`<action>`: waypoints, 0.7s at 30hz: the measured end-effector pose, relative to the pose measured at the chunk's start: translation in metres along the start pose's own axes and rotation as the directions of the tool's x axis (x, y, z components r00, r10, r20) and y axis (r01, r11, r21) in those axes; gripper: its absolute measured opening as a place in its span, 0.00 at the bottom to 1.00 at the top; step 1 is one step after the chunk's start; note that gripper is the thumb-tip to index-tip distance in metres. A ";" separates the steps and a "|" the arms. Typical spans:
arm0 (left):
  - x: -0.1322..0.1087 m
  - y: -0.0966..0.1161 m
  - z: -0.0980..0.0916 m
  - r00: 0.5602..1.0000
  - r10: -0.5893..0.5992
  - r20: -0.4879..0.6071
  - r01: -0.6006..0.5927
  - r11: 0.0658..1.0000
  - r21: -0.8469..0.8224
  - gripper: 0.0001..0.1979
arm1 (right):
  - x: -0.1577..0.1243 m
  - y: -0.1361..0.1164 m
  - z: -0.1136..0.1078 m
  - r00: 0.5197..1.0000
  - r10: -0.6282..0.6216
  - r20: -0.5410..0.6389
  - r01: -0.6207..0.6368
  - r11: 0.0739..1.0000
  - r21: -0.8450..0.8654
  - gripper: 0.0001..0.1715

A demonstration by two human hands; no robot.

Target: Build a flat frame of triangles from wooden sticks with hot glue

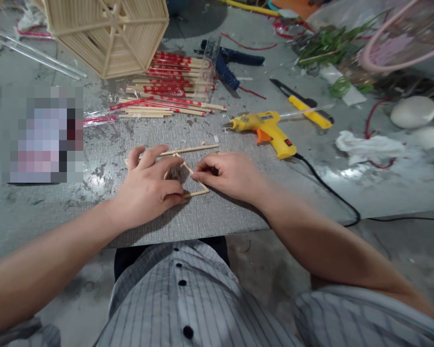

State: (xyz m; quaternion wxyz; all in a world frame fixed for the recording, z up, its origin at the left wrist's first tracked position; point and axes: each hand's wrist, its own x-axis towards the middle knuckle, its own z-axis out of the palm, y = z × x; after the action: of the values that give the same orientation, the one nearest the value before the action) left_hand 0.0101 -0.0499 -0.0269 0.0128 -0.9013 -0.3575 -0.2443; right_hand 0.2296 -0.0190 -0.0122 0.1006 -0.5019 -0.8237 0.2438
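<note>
Centre of frame: the left hand (147, 182), fingers spread, spans the small stick frame (197, 194); the right hand (227, 174) pinches one side. Good practice: frame flat, pressure light, stick ends meeting cleanly.

Count: left hand (146, 180) plus right hand (226, 173), so 2 hands. Bench (202, 219): 1. Glue gun (271, 127): 1, with 1 black cord (313, 171) and 1 clear glue stick (289, 115). Yellow-handled knife (320, 119): 1. Blue-handled tool (226, 72): 1, 2 handles on it. Polygonal stick panel (114, 20): 1. Clear rods (39, 60): 2. White rounded objects (413, 112): 2. Crumpled tissue (365, 147): 1. Pink hoop (371, 61): 1. Shirt buttons (188, 332): 4. Stick counts are soft: bare sticks (197, 149) by the hands at least 3, red-printed sticks (159, 89) more than ten; fingers, overlap and wrapper hide the rest.
</note>
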 end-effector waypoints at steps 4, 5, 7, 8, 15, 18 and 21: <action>0.001 -0.002 -0.006 0.999 -0.039 0.023 0.039 0.999 -0.018 0.13 | -0.001 0.000 0.000 1.000 -0.018 0.001 0.018 1.000 0.014 0.11; 0.002 -0.004 -0.009 0.998 -0.054 0.032 0.055 0.998 -0.022 0.14 | -0.001 0.001 0.000 1.000 -0.028 -0.002 0.028 0.999 0.019 0.10; 0.003 -0.009 -0.018 0.995 -0.099 0.028 0.100 0.994 -0.031 0.17 | -0.001 0.003 0.000 0.999 -0.048 -0.018 0.048 0.998 0.031 0.11; 0.003 -0.012 -0.024 0.992 -0.129 0.015 0.130 0.991 -0.035 0.18 | -0.002 0.004 0.000 0.998 -0.055 -0.029 0.056 0.998 0.037 0.11; 0.005 -0.032 -0.049 0.950 -0.280 -0.138 0.272 0.959 -0.075 0.18 | -0.010 0.009 -0.007 0.971 -0.240 -0.019 0.240 0.970 0.024 0.12; 0.005 -0.036 -0.048 0.961 -0.248 -0.119 0.241 0.968 -0.073 0.19 | -0.012 0.008 -0.006 0.920 -0.388 0.054 0.388 0.921 0.012 0.13; 0.004 -0.042 -0.044 0.964 -0.251 -0.092 0.245 0.967 -0.064 0.20 | -0.014 0.006 -0.004 0.892 -0.442 0.093 0.447 0.894 -0.037 0.14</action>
State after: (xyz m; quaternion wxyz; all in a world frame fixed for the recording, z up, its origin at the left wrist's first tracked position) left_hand -0.0333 -0.0247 0.0077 -0.0235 -0.8362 -0.4599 -0.2977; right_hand 0.2428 -0.0272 -0.0108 0.1052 -0.2923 -0.9268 0.2110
